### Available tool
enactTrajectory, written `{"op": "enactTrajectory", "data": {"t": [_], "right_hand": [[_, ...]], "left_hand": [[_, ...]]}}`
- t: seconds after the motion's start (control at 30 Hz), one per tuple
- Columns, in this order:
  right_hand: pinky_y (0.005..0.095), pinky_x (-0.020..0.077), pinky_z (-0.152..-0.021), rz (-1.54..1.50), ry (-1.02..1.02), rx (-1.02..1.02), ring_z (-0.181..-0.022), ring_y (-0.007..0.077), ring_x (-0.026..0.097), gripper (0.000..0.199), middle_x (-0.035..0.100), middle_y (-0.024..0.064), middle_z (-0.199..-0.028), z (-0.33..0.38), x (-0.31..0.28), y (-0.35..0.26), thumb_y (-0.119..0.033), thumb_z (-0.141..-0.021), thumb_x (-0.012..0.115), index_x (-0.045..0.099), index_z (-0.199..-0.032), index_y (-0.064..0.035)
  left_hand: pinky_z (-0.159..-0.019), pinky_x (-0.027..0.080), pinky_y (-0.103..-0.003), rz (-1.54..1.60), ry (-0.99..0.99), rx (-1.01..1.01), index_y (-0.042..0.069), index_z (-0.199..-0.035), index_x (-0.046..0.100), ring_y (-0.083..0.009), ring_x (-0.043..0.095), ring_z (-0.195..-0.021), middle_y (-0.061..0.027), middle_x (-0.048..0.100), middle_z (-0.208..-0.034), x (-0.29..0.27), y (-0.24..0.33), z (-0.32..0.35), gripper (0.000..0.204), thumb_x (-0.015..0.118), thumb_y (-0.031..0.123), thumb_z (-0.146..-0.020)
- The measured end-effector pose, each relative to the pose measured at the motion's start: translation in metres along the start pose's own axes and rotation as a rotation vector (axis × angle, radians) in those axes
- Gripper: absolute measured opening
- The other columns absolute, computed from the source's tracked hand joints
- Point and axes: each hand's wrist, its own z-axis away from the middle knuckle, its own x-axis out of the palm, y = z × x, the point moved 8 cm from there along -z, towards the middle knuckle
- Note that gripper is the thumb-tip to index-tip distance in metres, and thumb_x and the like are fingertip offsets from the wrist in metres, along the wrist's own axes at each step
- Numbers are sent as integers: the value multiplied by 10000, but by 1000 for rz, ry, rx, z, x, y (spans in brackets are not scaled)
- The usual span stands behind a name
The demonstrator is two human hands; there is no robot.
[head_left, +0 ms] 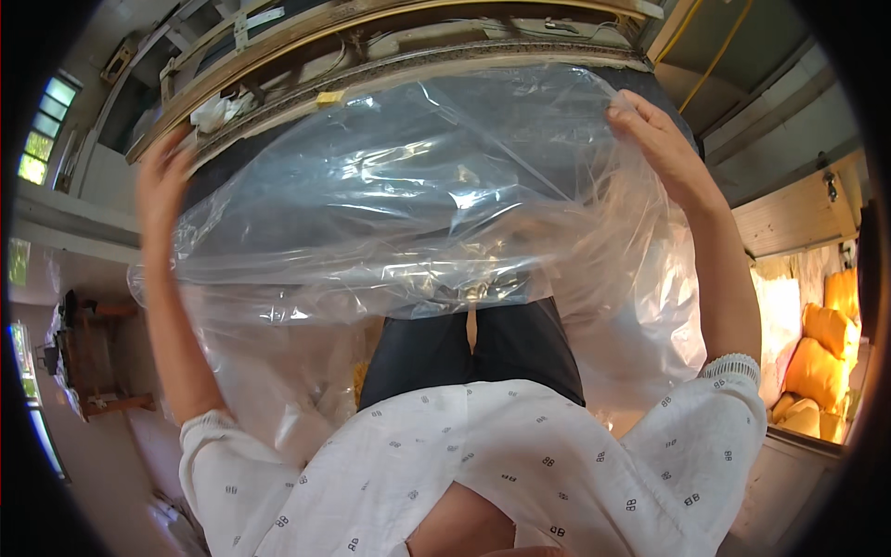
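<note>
A large clear plastic sheet [399,186], creased and glossy, spreads over a dark work surface [664,93] in front of me and hangs down over its near edge toward my legs. At the far right, my right hand [650,139] pinches the sheet's upper corner between thumb and fingers. My left hand [165,181] is raised at the far left, beside the sheet's left edge. Motion smears its fingers, so whether it touches the plastic cannot be made out. More loose plastic bunches below the right hand.
Behind the surface runs a long wooden frame [390,26] with a rail. White crumpled plastic [218,113] and a small yellow block [329,97] lie along it. A wooden panel [798,218] and yellow sacks [821,343] stand right; a wooden rack [116,404] is left.
</note>
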Motion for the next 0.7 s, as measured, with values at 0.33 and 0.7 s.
{"op": "enactTrajectory", "data": {"t": [0.33, 0.7], "right_hand": [[206, 351, -696, 146, -114, -427, -743, 75, 453, 149, 502, -10, -780, 53, -8, -67, -103, -750, 537, 596, -848, -9], [371, 432, -641, 644, 196, -700, -752, 253, 520, 93, 549, 56, -692, 76, 72, 21, -158, -732, 525, 592, -729, -93]], "left_hand": [[-597, 360, -209, 600, -424, 258, 25, -824, 612, -84, 473, -704, -21, 512, -782, 189, 189, 134, 174, 660, 186, -780], [-770, 472, -306, -785, 637, 420, -22, -1079, 558, -209, 536, -968, -117, 564, -1061, -263, 131, 242, 293, 475, 114, -833]]}}
